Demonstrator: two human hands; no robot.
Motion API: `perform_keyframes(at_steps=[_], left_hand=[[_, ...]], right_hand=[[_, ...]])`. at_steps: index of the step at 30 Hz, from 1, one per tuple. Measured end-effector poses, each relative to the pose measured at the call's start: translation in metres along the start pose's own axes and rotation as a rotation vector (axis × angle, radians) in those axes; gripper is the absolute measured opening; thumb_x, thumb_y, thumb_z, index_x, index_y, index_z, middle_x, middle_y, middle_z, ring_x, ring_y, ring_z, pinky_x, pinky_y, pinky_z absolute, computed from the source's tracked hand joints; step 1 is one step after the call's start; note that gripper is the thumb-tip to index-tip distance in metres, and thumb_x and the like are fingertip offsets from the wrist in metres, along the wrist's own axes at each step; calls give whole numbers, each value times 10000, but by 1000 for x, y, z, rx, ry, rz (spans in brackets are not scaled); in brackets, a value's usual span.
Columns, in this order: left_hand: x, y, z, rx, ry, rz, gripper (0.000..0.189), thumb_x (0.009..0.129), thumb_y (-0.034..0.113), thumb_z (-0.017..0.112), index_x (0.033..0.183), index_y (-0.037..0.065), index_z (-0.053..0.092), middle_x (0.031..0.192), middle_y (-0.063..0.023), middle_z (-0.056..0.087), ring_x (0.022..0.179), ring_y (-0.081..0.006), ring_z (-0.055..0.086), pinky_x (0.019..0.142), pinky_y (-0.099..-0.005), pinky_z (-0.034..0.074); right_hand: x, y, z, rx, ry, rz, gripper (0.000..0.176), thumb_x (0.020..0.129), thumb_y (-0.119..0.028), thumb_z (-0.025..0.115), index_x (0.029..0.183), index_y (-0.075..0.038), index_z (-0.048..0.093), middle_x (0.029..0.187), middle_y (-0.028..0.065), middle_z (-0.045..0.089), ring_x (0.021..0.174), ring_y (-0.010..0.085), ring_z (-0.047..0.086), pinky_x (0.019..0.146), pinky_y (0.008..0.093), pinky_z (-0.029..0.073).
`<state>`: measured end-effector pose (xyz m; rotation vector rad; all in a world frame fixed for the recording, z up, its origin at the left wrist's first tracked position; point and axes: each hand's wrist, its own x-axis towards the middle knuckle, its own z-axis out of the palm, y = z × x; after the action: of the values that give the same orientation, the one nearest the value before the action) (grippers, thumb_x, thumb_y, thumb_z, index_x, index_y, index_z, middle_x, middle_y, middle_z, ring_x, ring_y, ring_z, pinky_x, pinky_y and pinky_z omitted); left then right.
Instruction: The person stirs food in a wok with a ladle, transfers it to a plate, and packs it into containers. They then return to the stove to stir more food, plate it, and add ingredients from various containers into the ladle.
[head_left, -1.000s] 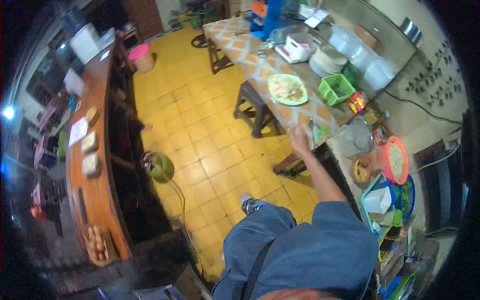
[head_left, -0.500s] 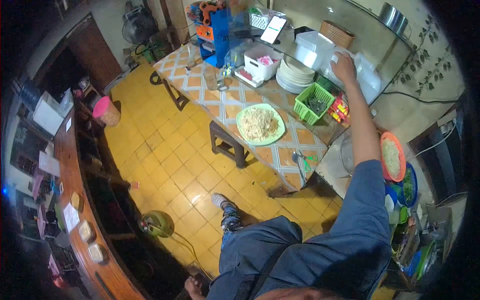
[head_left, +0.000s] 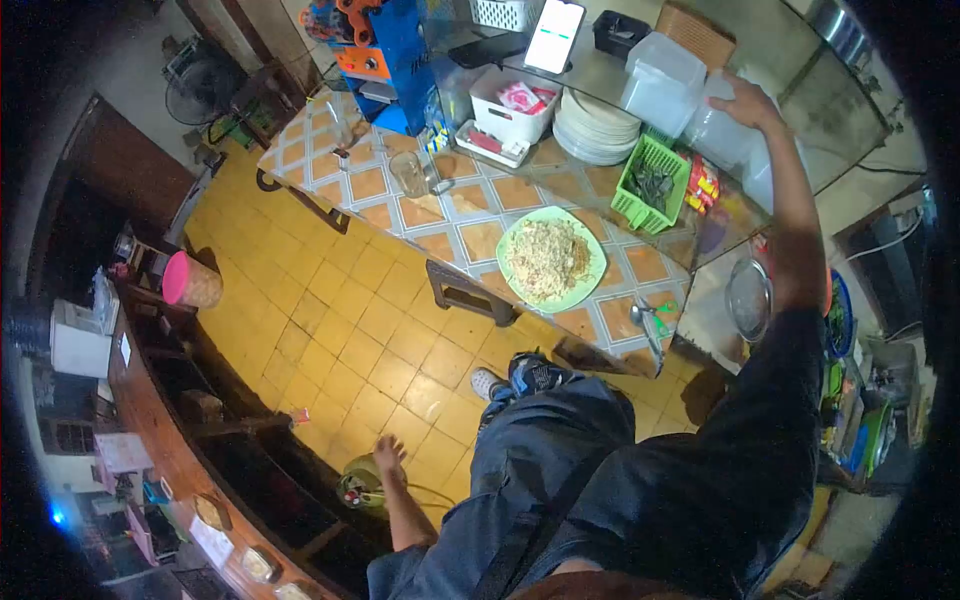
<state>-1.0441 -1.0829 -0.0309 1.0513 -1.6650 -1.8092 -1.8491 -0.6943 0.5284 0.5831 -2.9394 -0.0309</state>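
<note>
My right hand reaches up to the glass shelf, at the top of a stack of clear plastic containers. Its thumb and fingers are spread over their upper edge. Low over the floor hangs my left hand, fingers apart and holding nothing, close to a green gas cylinder. Another translucent plastic box stands left of my right hand. On the tiled-pattern table, a light green plate carries a heap of shredded pale food.
Below the shelf are stacked white plates, a green basket and a white bin. A phone leans on the shelf. A glass mug and scissors lie on the table. A wooden counter runs along the left.
My view has shifted and I stand closer to the table. My left hand has swung forward over the floor, fingers spreading. My right hand has moved slightly right along the plastic containers.
</note>
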Motion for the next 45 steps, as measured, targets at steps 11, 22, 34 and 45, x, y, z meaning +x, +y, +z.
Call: perform_keyframes(at_steps=[11,22,34,45], left_hand=[[20,56,87,-7,47,-739,276,865,265,554,1072,84,539,967,-45,597,817,-226,605,634,-349,496],[33,8,38,-188,220,-828,411,882,380,467,1157,78,511,1109,-137,564,925,-301,577,738,-453,496],[163,253,188,-175,12,-433,236,903,274,529,974,54,579,831,-74,602,743,-150,600,610,-248,482],[90,386,143,-670,-76,8,497,912,384,475,1250,21,433,918,-133,639,659,-133,621,459,-220,483]], right_hand=[[11,-3,-24,117,-42,-99,500,742,-327,645,1150,-55,547,1051,237,597,960,338,593,839,380,466],[-22,-45,-29,-131,78,-96,521,771,-116,542,1273,-173,416,945,162,593,952,341,542,852,425,435],[-73,-116,-44,34,968,-242,242,883,-158,536,1103,-83,601,974,113,653,881,250,632,782,328,504],[-162,-503,100,1510,-294,-1446,194,684,103,574,807,-41,614,1004,150,624,1022,348,566,905,439,437]])
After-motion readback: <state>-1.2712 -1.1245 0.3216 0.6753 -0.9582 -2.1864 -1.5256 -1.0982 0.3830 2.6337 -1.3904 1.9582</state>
